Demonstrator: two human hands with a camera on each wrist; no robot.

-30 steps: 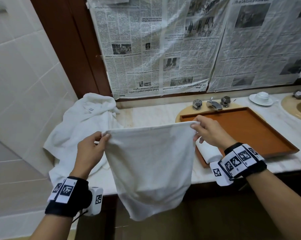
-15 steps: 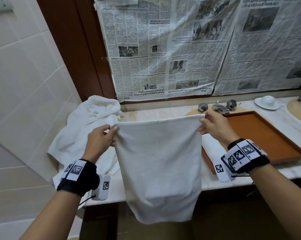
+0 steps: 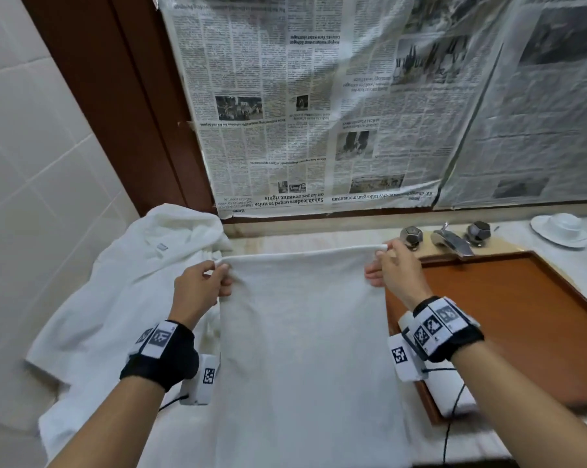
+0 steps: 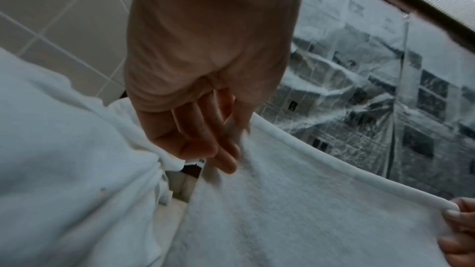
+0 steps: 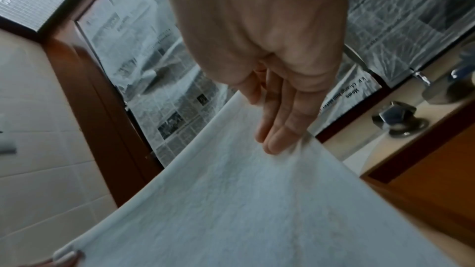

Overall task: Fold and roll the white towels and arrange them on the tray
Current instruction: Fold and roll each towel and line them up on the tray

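Note:
I hold a white towel [image 3: 305, 349] stretched flat by its two top corners over the marble counter, its lower end draping toward me. My left hand [image 3: 214, 278] pinches the left corner [image 4: 231, 133]. The right corner [image 5: 280, 139] is pinched by my right hand [image 3: 383, 265]. The towel [image 4: 295, 210] fills both wrist views [image 5: 231, 200]. A brown wooden tray [image 3: 508, 319] lies just right of the towel. One rolled white towel [image 3: 450, 396] lies at the tray's near left corner, partly behind my right wrist.
A heap of unfolded white towels [image 3: 123, 292] lies at the left, against the tiled wall. Behind the tray stand a chrome faucet [image 3: 449, 238] and two knobs. A white cup and saucer [image 3: 560, 229] sit far right. Newspaper [image 3: 319, 106] covers the mirror.
Both hands have carried the towel forward and down over the counter; its lower part now lies toward the counter edge instead of hanging free in front of it.

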